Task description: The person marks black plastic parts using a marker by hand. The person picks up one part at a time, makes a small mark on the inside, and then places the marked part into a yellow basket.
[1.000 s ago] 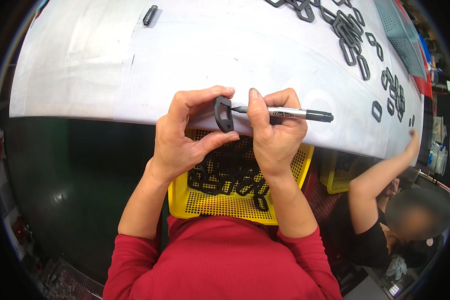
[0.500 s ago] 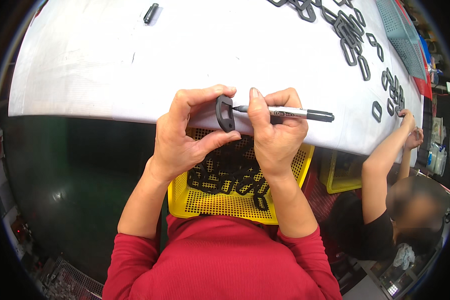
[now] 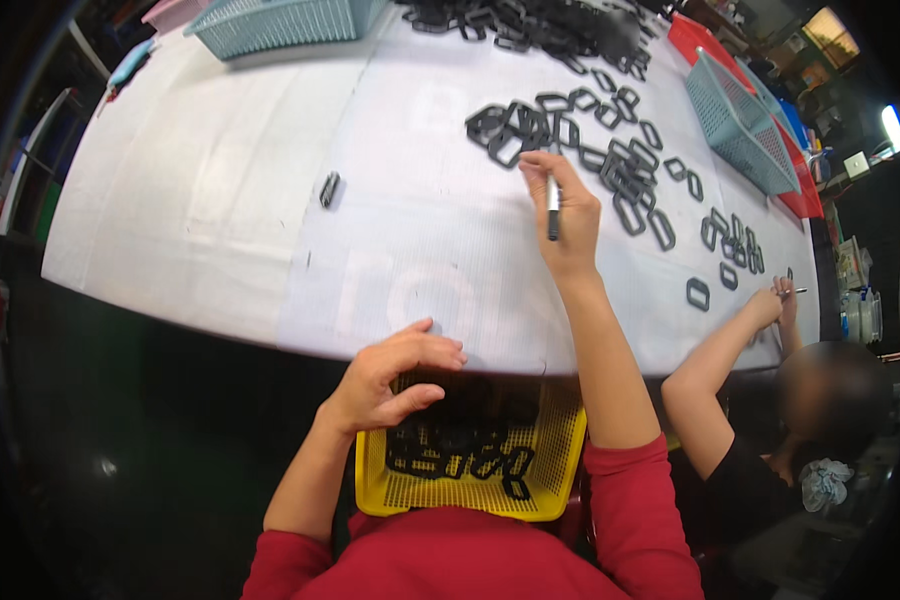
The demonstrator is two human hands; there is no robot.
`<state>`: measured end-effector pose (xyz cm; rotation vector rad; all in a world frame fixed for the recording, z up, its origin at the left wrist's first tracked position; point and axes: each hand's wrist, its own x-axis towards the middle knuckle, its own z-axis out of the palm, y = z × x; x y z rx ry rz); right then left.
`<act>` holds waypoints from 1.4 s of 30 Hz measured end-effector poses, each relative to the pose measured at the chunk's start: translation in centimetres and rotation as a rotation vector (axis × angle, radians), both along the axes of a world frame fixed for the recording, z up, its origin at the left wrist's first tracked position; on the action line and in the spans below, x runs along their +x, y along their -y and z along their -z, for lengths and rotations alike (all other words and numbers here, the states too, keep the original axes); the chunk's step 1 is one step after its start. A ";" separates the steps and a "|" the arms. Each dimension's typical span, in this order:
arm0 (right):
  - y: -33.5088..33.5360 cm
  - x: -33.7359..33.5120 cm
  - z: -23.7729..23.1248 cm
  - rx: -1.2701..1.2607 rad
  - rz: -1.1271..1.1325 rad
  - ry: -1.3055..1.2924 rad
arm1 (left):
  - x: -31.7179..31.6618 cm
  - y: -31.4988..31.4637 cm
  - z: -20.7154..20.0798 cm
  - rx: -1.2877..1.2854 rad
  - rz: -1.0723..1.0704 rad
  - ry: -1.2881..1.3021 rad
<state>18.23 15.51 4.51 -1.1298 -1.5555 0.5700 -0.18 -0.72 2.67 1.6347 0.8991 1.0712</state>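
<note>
My left hand (image 3: 395, 380) is open, thumb and fingers apart, at the table's near edge above a yellow mesh basket (image 3: 373, 485). Inside that basket lie several flat black oblong rings (image 3: 515, 465). My right hand (image 3: 575, 235) is stretched out over the table and grips a marker (image 3: 553, 210) with a white-grey barrel and black end. Its fingertips reach the near side of a small heap of black rings (image 3: 505, 150); whether they touch one I cannot tell. Hidden by the hand is the marker's tip.
A small black pen cap (image 3: 329, 190) lies on the white table (image 3: 210, 240). More rings are heaped at the far side (image 3: 560, 30) and scattered rightward. Blue-green baskets stand at far left (image 3: 280, 25) and right (image 3: 735, 130). At right, a co-worker's hands (image 3: 775, 305) hold a pen.
The black ring has left my left hand, which has opened. My right hand has moved from beside it, forward over the table, still with the marker. The view has shifted to show more table.
</note>
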 end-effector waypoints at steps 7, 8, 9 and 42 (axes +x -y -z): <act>-4.2 -0.2 2.8 0.365 -0.028 0.757 | 0.6 0.4 0.1 -0.019 -0.062 0.036; -3.5 -0.7 3.1 0.387 -0.052 0.750 | 0.4 0.6 0.2 -0.037 -0.082 0.032; -2.7 -0.7 3.0 0.400 -0.070 0.754 | 0.6 0.7 0.3 -0.034 -0.094 0.034; 12.7 2.2 -0.3 -0.527 -0.208 -0.516 | 3.1 -0.5 0.2 -0.166 -0.176 0.087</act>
